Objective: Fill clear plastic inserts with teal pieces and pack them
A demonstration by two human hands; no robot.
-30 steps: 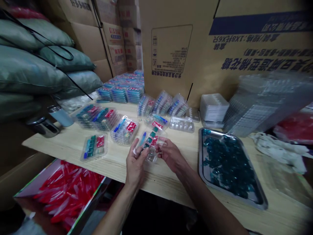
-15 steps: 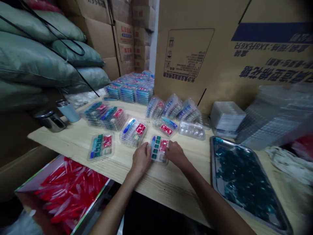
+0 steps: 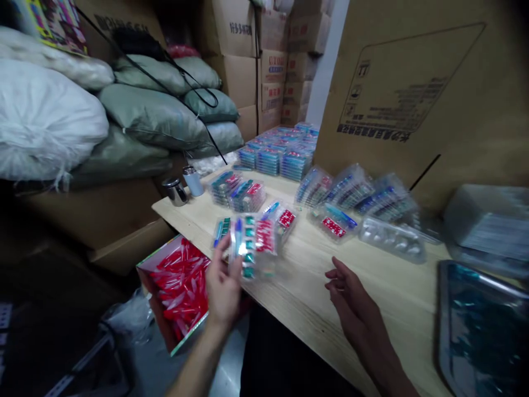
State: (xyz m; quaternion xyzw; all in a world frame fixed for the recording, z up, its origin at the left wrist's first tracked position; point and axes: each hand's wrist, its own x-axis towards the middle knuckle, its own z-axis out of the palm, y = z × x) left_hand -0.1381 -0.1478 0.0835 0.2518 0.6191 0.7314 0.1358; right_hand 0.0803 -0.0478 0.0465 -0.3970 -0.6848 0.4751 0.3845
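Clear pack [image 3: 255, 246] pinched in the left hand [image 3: 225, 281], hiding stacked packs behind; right hand [image 3: 351, 295] loosely spread, near blister tray [image 3: 392, 238].

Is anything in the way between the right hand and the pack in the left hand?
Nothing visible stands between the right hand and the pack in the left hand; the tray sits farther right.

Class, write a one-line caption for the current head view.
Left hand holds a clear plastic blister pack; the right hand is empty.
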